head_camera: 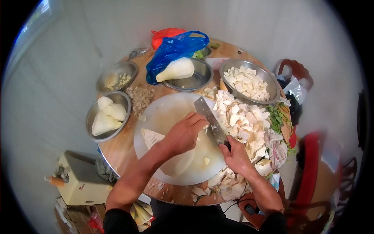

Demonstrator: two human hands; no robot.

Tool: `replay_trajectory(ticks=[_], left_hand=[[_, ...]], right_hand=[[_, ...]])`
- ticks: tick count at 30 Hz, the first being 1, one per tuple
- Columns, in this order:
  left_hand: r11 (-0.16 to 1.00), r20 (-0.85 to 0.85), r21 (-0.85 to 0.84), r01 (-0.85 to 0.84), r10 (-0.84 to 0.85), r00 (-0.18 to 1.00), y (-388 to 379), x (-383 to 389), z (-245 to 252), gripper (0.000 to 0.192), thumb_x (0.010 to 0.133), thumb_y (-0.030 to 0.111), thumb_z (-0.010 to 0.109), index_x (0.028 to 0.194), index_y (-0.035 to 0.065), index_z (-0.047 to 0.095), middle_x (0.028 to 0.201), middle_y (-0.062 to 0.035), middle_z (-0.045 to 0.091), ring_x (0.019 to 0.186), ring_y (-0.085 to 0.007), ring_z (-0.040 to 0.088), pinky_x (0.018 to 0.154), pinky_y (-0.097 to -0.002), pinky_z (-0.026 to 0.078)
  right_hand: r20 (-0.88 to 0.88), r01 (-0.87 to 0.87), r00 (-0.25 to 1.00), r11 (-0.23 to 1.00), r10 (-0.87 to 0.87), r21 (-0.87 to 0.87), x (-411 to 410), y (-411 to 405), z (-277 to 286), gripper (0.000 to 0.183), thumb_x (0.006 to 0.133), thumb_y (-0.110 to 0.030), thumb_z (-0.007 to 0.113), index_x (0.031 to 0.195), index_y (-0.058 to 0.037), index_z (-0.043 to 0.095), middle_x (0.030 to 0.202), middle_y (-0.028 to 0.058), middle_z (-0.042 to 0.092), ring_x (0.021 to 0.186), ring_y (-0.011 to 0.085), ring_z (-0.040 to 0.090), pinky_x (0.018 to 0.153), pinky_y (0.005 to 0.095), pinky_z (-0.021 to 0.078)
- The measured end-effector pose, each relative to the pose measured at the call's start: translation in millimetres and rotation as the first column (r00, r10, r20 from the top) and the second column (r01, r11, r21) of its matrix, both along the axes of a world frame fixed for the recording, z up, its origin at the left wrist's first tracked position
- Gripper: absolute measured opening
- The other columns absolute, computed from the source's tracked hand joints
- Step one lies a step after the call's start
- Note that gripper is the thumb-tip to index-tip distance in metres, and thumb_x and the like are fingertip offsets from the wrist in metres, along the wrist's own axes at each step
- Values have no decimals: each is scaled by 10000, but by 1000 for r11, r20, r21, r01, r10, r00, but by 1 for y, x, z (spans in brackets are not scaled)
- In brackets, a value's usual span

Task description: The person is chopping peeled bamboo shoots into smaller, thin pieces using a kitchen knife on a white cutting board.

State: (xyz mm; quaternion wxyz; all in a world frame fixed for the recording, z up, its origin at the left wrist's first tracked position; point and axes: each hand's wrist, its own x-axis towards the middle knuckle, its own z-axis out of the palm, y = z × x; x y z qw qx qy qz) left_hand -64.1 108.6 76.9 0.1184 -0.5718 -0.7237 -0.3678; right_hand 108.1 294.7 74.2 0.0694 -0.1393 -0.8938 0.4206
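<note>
My right hand (235,155) grips the handle of a cleaver (211,120), its broad steel blade pointing away and to the left over a round white cutting board (166,108). Beside the blade's left face is my left hand (190,128), fingers curled together. A small pale bit shows at its fingertips; whether they pinch it is unclear. Under and beyond the left forearm lies a large cut piece of what looks like bamboo shoot (178,163), partly hidden. A small pale slice (206,160) rests on the board between my arms.
Pale peelings (241,117) heap along the board's right side, beside green leaves (277,117). Steel bowls hold cut pieces (245,83), peeled whole chunks (108,114) and garlic cloves (122,80). A blue plastic bag (178,46) partly covers another chunk (178,70) over a bowl.
</note>
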Motion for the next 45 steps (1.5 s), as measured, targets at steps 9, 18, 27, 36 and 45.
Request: replay_trajectory(ticks=[9, 18, 27, 36, 45], left_hand=[[947, 171, -291, 136, -88, 981, -4, -15, -15, 305, 886, 37, 709, 1190, 48, 707, 1168, -156, 710, 1144, -392, 646, 1001, -469, 534], [943, 88, -193, -272, 292, 952, -84, 61, -29, 620, 944, 341, 816, 1423, 11, 601, 1377, -232, 616, 1302, -454, 567, 1223, -563, 351], [674, 897, -145, -724, 399, 191, -125, 135, -74, 785, 991, 175, 802, 1581, -92, 358, 1425, -234, 579, 1168, -293, 690, 879, -366, 629], [670, 928, -38, -741, 299, 223, -139, 126, -55, 733, 959, 166, 807, 1573, -40, 464, 1272, -175, 634, 1031, -231, 687, 852, -340, 586], [805, 444, 54, -591, 511, 736, -103, 120, -44, 846, 761, 195, 981, 1503, 35, 605, 1317, -183, 589, 1206, -355, 606, 1005, -439, 527]], right_hand=[[-172, 173, 950, 897, -261, -408, 5, 12, -14, 219, 1071, -157, 650, 1156, 45, 650, 781, 95, 656, 720, 129, 592, 652, 339, 504], [-28, 81, 994, 905, -102, -417, 10, -50, -47, 165, 1119, -147, 580, 1168, 11, 585, 740, 89, 701, 635, 200, 739, 565, 344, 566], [-212, -51, 976, 999, 52, 12, -56, -79, -38, 151, 1077, -157, 631, 1124, -15, 616, 728, 187, 713, 689, 398, 748, 621, 471, 563], [-135, -11, 991, 970, -23, -245, -36, -123, -66, 219, 1075, -140, 645, 1209, 32, 624, 730, 158, 690, 656, 225, 740, 613, 403, 571], [-227, 0, 974, 1000, -1, -6, -29, -100, -59, 161, 1052, -110, 648, 1178, -10, 637, 800, 258, 715, 755, 468, 734, 633, 506, 557]])
